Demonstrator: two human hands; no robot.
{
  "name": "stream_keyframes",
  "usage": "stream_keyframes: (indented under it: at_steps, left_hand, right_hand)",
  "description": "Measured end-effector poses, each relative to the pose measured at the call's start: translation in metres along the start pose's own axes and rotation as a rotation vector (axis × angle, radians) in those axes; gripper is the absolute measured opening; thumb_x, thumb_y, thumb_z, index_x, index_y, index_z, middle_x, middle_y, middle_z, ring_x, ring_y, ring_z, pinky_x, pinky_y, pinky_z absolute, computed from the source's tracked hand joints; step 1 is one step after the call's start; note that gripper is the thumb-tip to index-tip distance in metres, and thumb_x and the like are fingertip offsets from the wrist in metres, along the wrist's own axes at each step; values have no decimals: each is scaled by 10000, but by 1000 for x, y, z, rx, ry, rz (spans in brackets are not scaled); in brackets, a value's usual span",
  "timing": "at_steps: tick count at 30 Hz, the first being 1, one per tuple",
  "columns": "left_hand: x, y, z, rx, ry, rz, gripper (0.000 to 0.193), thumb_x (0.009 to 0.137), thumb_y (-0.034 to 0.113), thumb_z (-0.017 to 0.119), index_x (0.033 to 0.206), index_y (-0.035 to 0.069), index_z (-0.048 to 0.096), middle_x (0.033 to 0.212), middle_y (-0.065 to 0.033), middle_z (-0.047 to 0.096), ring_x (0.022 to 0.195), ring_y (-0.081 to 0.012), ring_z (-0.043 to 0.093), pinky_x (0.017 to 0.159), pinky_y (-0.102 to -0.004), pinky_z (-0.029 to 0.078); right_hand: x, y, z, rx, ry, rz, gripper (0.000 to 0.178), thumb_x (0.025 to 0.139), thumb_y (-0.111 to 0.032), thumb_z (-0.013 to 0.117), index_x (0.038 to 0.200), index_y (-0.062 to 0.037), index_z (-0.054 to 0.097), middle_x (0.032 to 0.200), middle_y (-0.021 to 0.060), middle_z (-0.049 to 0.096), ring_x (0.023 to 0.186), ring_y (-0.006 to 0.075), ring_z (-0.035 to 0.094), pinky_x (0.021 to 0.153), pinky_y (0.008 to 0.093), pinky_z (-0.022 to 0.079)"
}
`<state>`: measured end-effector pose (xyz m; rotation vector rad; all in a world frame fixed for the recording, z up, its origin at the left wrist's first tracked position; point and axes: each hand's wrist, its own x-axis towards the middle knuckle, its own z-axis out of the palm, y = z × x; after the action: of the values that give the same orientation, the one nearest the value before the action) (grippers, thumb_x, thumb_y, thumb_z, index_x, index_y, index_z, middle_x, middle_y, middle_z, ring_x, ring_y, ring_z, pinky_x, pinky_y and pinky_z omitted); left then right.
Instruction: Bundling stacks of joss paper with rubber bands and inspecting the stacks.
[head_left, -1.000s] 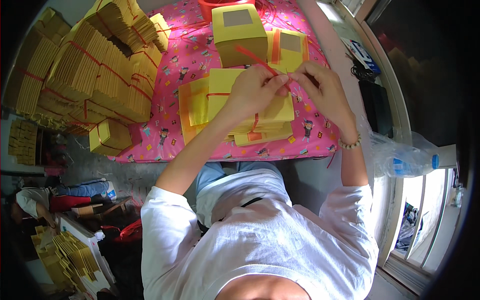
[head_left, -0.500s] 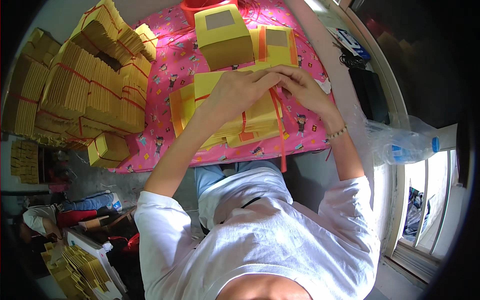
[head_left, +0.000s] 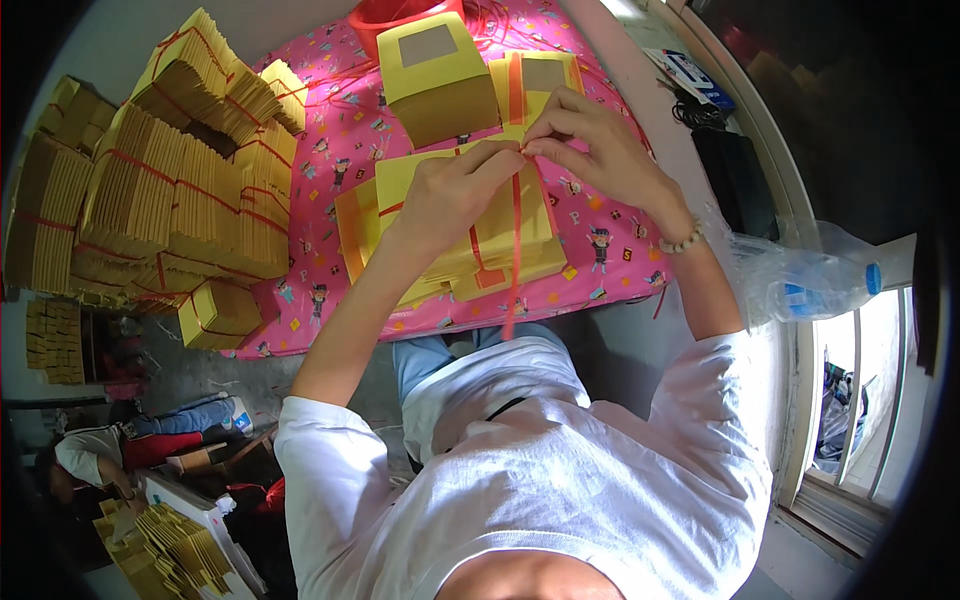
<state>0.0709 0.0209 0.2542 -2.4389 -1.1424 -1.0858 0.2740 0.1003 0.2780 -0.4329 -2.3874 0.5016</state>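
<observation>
Pinching a thin red plastic strip [head_left: 516,235] in left grip [head_left: 450,192] and right grip [head_left: 605,148].
Seemingly looped around rectangular yellow cardboard bundle [head_left: 495,222] just below both; apparently not yet knotted.

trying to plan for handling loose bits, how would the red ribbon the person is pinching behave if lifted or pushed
The red ribbon is probably floppy, since its loose length trails down from between the left hand and right hand. It looks light, being one narrow strip. Pushed endwise, it would likely buckle, given how thin it appears.
</observation>
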Motion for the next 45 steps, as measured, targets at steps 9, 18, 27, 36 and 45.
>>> stream_keyframes:
  at_steps: [9, 18, 27, 36, 45]
  left_hand:
    - [-2, -3, 3, -19, 35, 50, 204, 720, 47, 624, 917, 88, 597, 979, -37, 650, 610, -188, 629, 496, -280, 494]
    - [-4, 1, 3, -34, 2, 38, 223, 704, 39, 634, 918, 96, 602, 945, -32, 656, 629, -190, 640, 510, -283, 500]
    - [-1, 3, 0, -223, 26, -7, 177, 718, 45, 685, 880, 107, 650, 875, -31, 678, 676, -202, 647, 553, -286, 514]
    - [-10, 2, -21, -569, -196, -452, 64, 800, 9, 683, 850, -4, 645, 882, -83, 673, 760, -156, 655, 656, -256, 524]
    - [-4, 6, -12, -894, -208, -488, 65, 908, 46, 569, 898, -18, 576, 846, -74, 609, 827, -134, 585, 720, -269, 470]
  right_hand:
    - [4, -19, -14, 182, 92, 166, 171, 869, -147, 652, 940, -8, 583, 896, 45, 515, 846, 145, 537, 738, 272, 432]
    - [-10, 2, -2, 259, -111, 200, 263, 885, -243, 643, 811, -2, 570, 812, 66, 520, 737, 148, 526, 656, 297, 428]
    - [-32, 6, 1, 122, -45, 155, 342, 877, -233, 635, 673, 11, 511, 631, 92, 444, 565, 213, 434, 530, 358, 326]
    - [-61, 20, 20, 247, -7, 264, 356, 888, -214, 630, 688, 32, 467, 599, 76, 370, 551, 152, 351, 512, 318, 298]
    - [-70, 28, 44, 643, -66, 541, 414, 953, -314, 559, 674, -13, 505, 570, -46, 396, 570, 29, 378, 491, 248, 303]
